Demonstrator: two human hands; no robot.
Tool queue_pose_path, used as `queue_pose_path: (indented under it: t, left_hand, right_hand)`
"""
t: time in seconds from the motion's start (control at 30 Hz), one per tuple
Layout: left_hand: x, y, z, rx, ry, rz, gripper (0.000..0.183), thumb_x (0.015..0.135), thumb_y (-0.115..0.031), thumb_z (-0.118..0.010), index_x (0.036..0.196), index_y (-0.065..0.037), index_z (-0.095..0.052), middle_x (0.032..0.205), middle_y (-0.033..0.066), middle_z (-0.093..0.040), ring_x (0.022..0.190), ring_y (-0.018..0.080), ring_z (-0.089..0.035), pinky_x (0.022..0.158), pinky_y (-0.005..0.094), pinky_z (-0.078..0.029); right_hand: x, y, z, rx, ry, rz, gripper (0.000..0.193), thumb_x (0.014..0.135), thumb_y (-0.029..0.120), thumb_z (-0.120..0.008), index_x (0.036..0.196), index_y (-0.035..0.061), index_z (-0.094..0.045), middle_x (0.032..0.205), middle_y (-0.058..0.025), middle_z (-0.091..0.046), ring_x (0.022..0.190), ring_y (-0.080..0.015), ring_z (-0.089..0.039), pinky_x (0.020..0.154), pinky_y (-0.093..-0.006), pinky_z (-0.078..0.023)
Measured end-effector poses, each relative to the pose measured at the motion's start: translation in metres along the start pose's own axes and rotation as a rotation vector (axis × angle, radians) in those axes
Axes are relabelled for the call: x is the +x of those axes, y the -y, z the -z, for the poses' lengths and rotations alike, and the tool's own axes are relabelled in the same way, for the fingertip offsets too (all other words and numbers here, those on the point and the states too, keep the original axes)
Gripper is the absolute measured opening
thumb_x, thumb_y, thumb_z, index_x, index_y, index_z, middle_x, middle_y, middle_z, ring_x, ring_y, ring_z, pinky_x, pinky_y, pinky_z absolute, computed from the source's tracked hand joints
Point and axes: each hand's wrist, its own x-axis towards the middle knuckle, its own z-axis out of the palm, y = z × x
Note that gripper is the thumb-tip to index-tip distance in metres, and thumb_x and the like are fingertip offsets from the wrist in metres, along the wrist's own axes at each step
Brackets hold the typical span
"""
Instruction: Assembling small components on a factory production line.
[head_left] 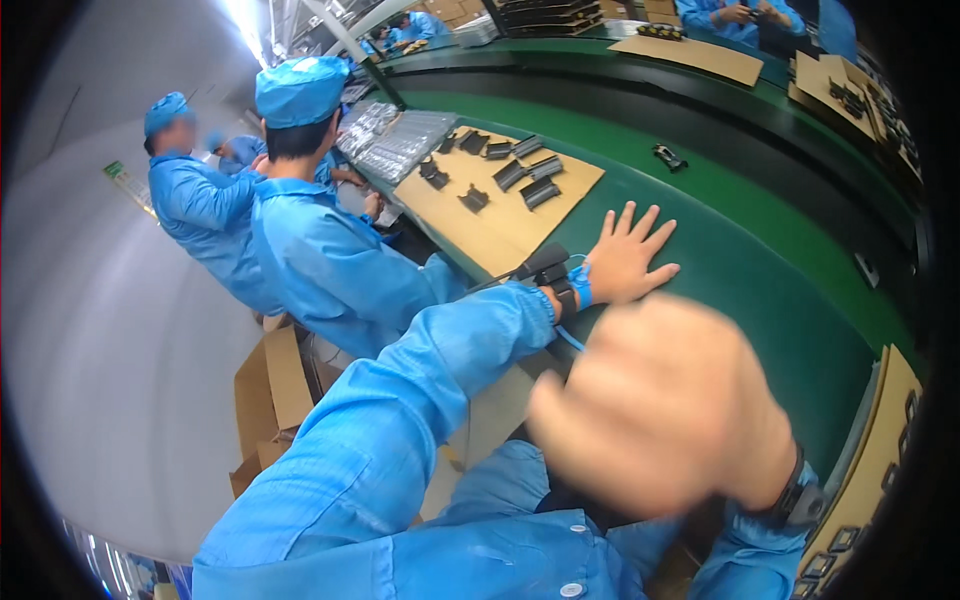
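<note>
My left hand (pixel 628 262) lies flat on the green tabletop (pixel 730 285), fingers spread and nothing in them. Around its wrist are a blue wrist strap (pixel 580 284) with a thin blue cord and a black strap carrying a small black device (pixel 545 262). Close to the camera, my right hand (pixel 665 400) looks curled, but motion smears its fingers, so I cannot make out whether they hold anything. A black wristband (pixel 798 498) circles that wrist. Left of my left hand, a cardboard sheet (pixel 530 225) carries several dark curved parts (pixel 510 176).
Two people in blue caps and coats (pixel 325 250) stand at the left along the table. Beyond it runs a green belt (pixel 715 190) with a small black part (pixel 669 157). An open carton (pixel 270 385) sits lower left; a board with dark frames (pixel 850 520) lies at the right.
</note>
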Motion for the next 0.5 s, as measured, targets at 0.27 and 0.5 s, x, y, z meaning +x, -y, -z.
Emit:
queue_pose_path:
  t: [0.27,0.5]
  left_hand:
    - [0.002,-0.007,0.002,-0.020,-0.021,-0.016,0.079,0.100,-0.062,-0.052,0.163,-0.015,-0.040,0.169,0.0239,-0.032,0.154,0.0565,-0.024,0.123,0.0709,-0.018]
    - [0.001,-0.008,0.009,-0.039,-0.028,-0.021,0.080,0.100,-0.063,-0.051,0.161,-0.012,-0.041,0.167,0.0265,-0.033,0.153,0.0580,-0.025,0.123,0.0714,-0.019]
  right_hand:
    - [-0.097,-0.172,-0.065,-0.099,0.059,-0.855,0.026,0.090,0.008,-0.067,0.116,0.0018,-0.071,0.106,-0.0203,-0.070,0.102,-0.0421,-0.066,0.090,-0.0467,-0.055]
    - [-0.129,-0.290,-0.124,-0.503,-0.118,-1.028,0.059,0.096,0.023,-0.073,0.149,0.0098,-0.052,0.136,-0.0164,-0.060,0.126,-0.0391,-0.057,0.102,-0.0507,-0.049]
